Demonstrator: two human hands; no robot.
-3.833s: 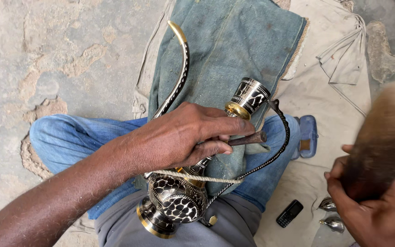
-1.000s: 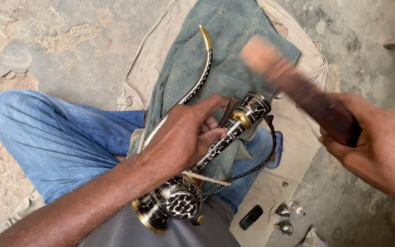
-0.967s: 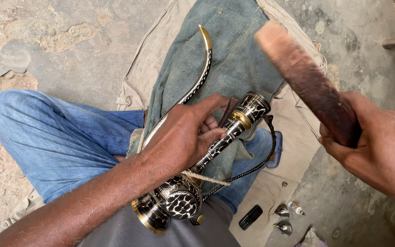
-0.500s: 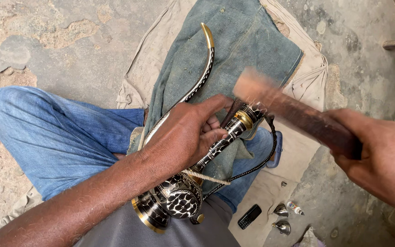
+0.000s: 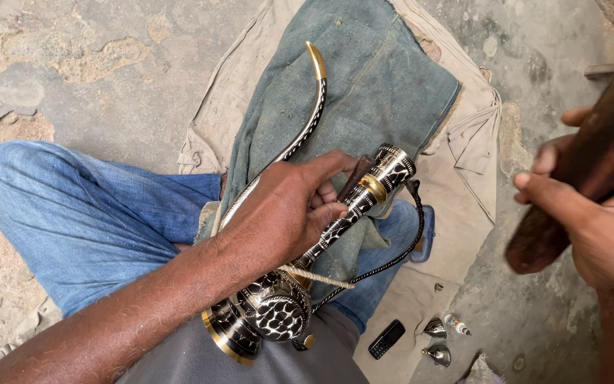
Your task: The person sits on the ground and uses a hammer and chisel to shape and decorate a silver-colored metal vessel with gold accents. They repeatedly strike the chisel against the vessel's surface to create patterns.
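Observation:
My left hand (image 5: 289,213) grips a dark thin tool (image 5: 355,178) and presses on the stem of a black-and-silver patterned ornate vessel (image 5: 278,306) with brass rings, lying across my lap. Its long curved spout (image 5: 310,107) with a brass tip arcs away over a blue-green cloth (image 5: 371,78). A cord is tied around the vessel's neck. My right hand (image 5: 591,227) is raised at the right edge, closed around a thick brown wooden mallet (image 5: 598,156), well apart from the vessel.
A beige cloth (image 5: 463,178) lies under the blue-green one on the rough stone floor (image 5: 72,57). A black phone (image 5: 386,339) and small metal cone-shaped parts (image 5: 436,341) lie near my right knee. My legs are in blue jeans (image 5: 79,213).
The wooden mallet came down onto the vessel's top end half a second ago; now my right hand has lifted it back up and to the right. My left hand stays in place.

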